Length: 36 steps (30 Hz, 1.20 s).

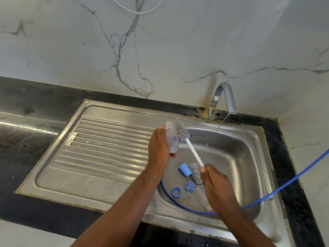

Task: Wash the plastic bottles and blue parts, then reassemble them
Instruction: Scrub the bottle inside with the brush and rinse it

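Observation:
My left hand grips a clear plastic bottle above the left edge of the sink basin. My right hand holds the white handle of a bottle brush, whose grey bristle head lies against the bottle's upper side. In the basin lie a blue cap, two blue rings and another clear bottle near the drain. More clear plastic sits partly hidden under my right hand.
A thin stream of water runs from the tap into the basin. A blue hose comes over the right rim and curls along the basin floor. The ribbed steel draining board lies to the left, with dark countertop around it.

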Motion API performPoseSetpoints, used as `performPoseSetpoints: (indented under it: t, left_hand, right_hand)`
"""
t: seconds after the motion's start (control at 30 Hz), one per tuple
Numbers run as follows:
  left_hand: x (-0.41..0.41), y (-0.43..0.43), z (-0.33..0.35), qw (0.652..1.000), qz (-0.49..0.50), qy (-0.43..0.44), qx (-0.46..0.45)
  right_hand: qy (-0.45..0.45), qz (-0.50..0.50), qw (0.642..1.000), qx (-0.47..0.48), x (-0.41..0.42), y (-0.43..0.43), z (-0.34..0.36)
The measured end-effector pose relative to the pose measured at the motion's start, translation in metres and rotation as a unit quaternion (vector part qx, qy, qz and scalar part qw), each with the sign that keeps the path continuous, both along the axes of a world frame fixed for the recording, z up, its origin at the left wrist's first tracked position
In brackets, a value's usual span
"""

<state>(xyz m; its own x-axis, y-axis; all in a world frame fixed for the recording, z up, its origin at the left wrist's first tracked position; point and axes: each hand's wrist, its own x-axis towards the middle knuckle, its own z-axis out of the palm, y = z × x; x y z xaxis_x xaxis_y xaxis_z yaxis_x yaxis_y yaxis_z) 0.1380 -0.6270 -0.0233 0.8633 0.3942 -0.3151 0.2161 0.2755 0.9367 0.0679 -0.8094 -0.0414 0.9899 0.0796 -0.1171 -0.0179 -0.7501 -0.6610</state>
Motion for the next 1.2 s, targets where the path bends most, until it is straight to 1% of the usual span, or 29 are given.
performPoseSetpoints:
  t: [0.1, 0.17, 0.23, 0.27, 0.4, 0.5, 0.57, 0.67, 0.77, 0.87, 0.93, 1.0, 1.1, 1.2]
  left_hand:
    - [0.002, 0.002, 0.003, 1.0, 0.009, -0.005, 0.0]
    - [0.003, 0.006, 0.006, 0.999, 0.004, -0.017, 0.036]
    - [0.0, 0.004, 0.008, 0.997, -0.004, -0.023, 0.071]
    - [-0.001, 0.002, 0.009, 0.997, 0.0, -0.022, 0.075]
    - [0.004, 0.012, 0.016, 0.998, 0.015, -0.05, 0.043]
    - [0.006, 0.009, 0.019, 0.999, -0.028, -0.039, 0.008]
    - [0.006, 0.006, 0.021, 0.999, -0.027, -0.028, -0.008]
    - [0.007, 0.01, 0.018, 0.999, -0.038, -0.032, 0.005]
    - [0.003, 0.004, 0.016, 0.998, -0.053, -0.016, 0.016]
    - [0.003, 0.007, 0.015, 0.998, -0.048, -0.027, 0.03]
    - [0.003, 0.011, 0.011, 0.996, -0.058, -0.026, 0.061]
    - [0.001, 0.01, 0.008, 0.993, -0.082, -0.017, 0.081]
    - [0.005, 0.012, 0.014, 0.998, -0.059, -0.024, 0.026]
    - [0.007, 0.021, 0.017, 0.997, -0.075, -0.019, 0.017]
  right_hand:
    - [0.022, 0.025, 0.999, -0.013, -0.007, 0.006, 0.004]
    - [0.024, 0.036, 0.999, -0.022, -0.012, 0.008, 0.007]
    - [-0.001, 0.016, 1.0, -0.022, -0.004, 0.008, 0.009]
    - [0.0, 0.014, 1.0, -0.024, -0.001, 0.009, 0.009]
    - [0.016, 0.037, 0.995, -0.09, -0.014, 0.017, 0.006]
    - [0.026, 0.013, 0.997, -0.07, -0.002, 0.012, 0.013]
    - [0.028, 0.02, 0.996, -0.08, 0.0, 0.014, 0.017]
    - [0.041, 0.036, 0.994, -0.099, -0.004, 0.016, 0.016]
    - [0.021, 0.007, 0.996, -0.088, 0.01, 0.011, 0.013]
    - [0.031, 0.034, 0.993, -0.108, 0.0, 0.018, 0.013]
    - [0.022, 0.037, 0.992, -0.12, -0.002, 0.018, 0.014]
    - [0.014, 0.021, 0.994, -0.106, 0.009, 0.013, 0.013]
    - [0.021, 0.036, 0.994, -0.102, 0.004, 0.015, 0.018]
    - [0.018, 0.046, 0.995, -0.087, -0.001, 0.011, 0.018]
